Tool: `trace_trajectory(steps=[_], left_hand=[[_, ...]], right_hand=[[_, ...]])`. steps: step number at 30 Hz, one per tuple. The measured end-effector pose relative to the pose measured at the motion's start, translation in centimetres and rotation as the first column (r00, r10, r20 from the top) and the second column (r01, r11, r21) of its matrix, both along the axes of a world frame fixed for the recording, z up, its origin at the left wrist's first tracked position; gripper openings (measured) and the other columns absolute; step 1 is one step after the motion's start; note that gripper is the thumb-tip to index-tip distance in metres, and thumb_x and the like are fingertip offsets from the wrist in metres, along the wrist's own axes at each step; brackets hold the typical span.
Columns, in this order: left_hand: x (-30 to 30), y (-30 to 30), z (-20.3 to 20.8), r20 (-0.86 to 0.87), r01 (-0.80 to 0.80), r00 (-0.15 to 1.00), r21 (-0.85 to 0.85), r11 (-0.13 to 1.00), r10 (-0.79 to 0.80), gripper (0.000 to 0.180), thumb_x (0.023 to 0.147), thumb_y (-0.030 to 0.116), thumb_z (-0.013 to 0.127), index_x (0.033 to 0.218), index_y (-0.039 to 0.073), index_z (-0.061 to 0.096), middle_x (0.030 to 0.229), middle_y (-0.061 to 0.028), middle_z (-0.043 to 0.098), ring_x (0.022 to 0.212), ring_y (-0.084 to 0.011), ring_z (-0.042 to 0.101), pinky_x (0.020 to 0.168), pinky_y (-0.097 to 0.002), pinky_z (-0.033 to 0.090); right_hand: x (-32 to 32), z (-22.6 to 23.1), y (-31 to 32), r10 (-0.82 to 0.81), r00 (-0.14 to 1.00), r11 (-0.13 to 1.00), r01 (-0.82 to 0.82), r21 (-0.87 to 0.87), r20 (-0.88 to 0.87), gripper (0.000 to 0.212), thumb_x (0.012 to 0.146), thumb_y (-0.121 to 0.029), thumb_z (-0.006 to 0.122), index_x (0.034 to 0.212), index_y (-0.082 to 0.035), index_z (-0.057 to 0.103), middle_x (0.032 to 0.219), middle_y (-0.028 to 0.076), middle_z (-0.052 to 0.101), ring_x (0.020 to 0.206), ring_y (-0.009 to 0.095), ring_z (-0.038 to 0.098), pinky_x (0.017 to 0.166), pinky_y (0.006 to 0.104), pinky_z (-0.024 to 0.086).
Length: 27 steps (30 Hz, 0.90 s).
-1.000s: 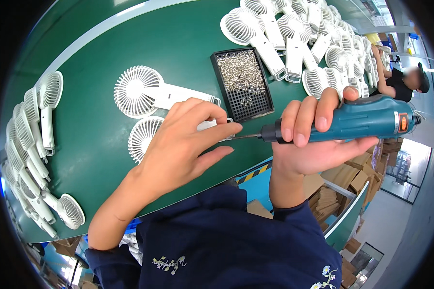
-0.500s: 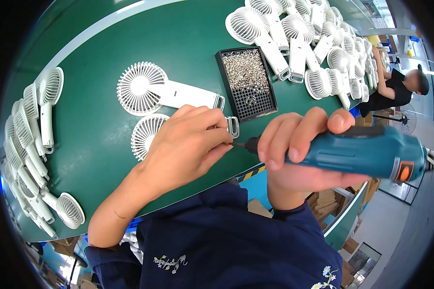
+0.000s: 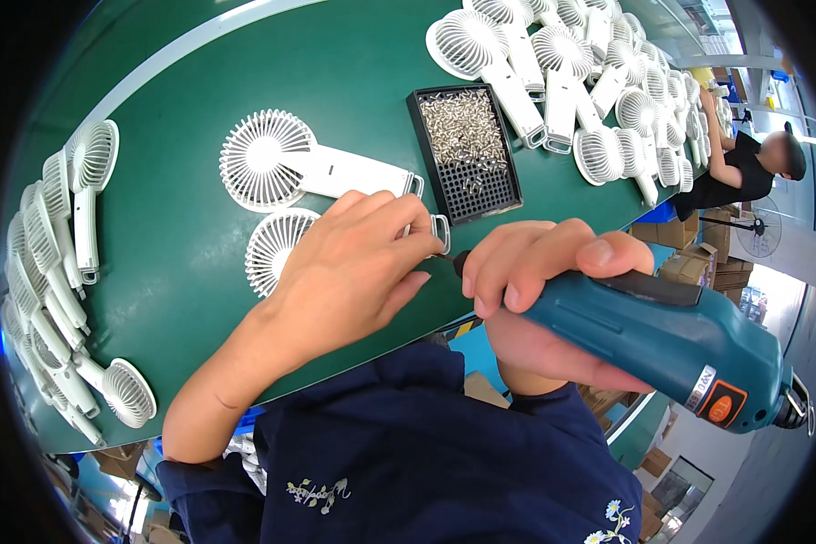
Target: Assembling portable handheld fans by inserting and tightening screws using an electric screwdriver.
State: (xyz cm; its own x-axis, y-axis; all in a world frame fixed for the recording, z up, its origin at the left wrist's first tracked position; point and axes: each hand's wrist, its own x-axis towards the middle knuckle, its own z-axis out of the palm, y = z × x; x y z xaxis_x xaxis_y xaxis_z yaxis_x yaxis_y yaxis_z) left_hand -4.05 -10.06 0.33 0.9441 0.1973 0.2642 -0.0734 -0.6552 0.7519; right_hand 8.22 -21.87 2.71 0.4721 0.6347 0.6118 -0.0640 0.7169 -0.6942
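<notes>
Evidently, the right hand (image 3: pixel 544 286) had its fingers wrapped round a blue-green electric screwdriver (image 3: pixel 653 331), gripping it with the nose toward the left hand (image 3: pixel 344 267). The left hand lay over the near fan (image 3: pixel 276 249), its thumb and forefinger only a little apart; whether they pinched anything could not be told, as the hand hid most of the handle. That white fan lay on the green table (image 3: pixel 163 236), its grille showing beyond the wrist and the small loop (image 3: pixel 442 233) at its handle end showing past the fingers. Just beside it lay a second fan (image 3: pixel 265 161), and close by stood the black tray (image 3: pixel 491 188) of small screws.

The weak spot, by my judgement, was the thin bit (image 3: pixel 445 258), which pointed at the handle end right by the forefinger — its tip was out of sight. Since the screwdriver's body slanted down to the right, a poor line could make the bit slip, scarring the white plastic or jabbing the fingertip. If the left hand bore down too lightly, the fan could twist under the tool. A careless swing of the right hand could also knock the tray and scatter screws.
</notes>
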Motion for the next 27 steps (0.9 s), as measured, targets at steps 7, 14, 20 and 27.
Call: trace_trajectory(steps=[7,14,20,27], left_hand=[[0.09,0.04,-0.2,-0.024,0.014,1.0,0.013,1.0,-0.013,0.026,0.065,0.007,0.074,0.089,0.007,0.062,0.09,-0.004,0.053,0.084,-0.0235,0.054,0.073,-0.0355,0.041],[0.0,-0.32,-0.23,-0.03,-0.028,0.999,0.009,1.0,0.028,0.015,0.075,0.001,0.065,0.089,0.003,0.06,0.088,-0.0069,0.051,0.083,-0.0253,0.054,0.072,-0.036,0.044],[-0.03,-0.72,-0.08,-0.069,-0.074,0.995,0.005,0.997,0.075,0.014,0.077,0.002,0.064,0.088,0.003,0.056,0.09,-0.0079,0.049,0.082,-0.027,0.054,0.07,-0.038,0.046],[0.19,0.03,0.03,-0.118,-0.036,0.992,0.011,0.999,0.037,0.038,0.072,0.004,0.071,0.107,0.005,0.058,0.1,-0.0082,0.053,0.092,-0.0292,0.055,0.077,-0.0373,0.047]], right_hand=[[0.36,0.27,-0.39,0.051,0.996,0.994,-0.058,-0.094,-0.076,0.051,0.088,-0.041,0.064,0.114,-0.001,0.047,0.079,0.016,0.058,0.061,0.021,0.055,0.057,0.0343,0.048],[0.55,0.22,-0.73,0.148,0.988,0.973,-0.152,-0.172,-0.036,0.028,0.09,-0.012,0.06,0.113,-0.001,0.048,0.081,0.015,0.058,0.067,0.023,0.057,0.063,0.0352,0.049],[0.17,-0.21,-0.83,0.131,0.988,0.976,-0.143,-0.167,-0.078,0.022,0.09,-0.007,0.06,0.109,-0.002,0.05,0.081,0.015,0.058,0.068,0.024,0.057,0.064,0.0345,0.048],[0.68,0.07,-0.26,0.016,0.996,0.999,-0.02,-0.039,-0.087,0.066,0.086,-0.065,0.052,0.114,-0.005,0.049,0.072,0.013,0.057,0.05,0.023,0.053,0.045,0.0362,0.046]])
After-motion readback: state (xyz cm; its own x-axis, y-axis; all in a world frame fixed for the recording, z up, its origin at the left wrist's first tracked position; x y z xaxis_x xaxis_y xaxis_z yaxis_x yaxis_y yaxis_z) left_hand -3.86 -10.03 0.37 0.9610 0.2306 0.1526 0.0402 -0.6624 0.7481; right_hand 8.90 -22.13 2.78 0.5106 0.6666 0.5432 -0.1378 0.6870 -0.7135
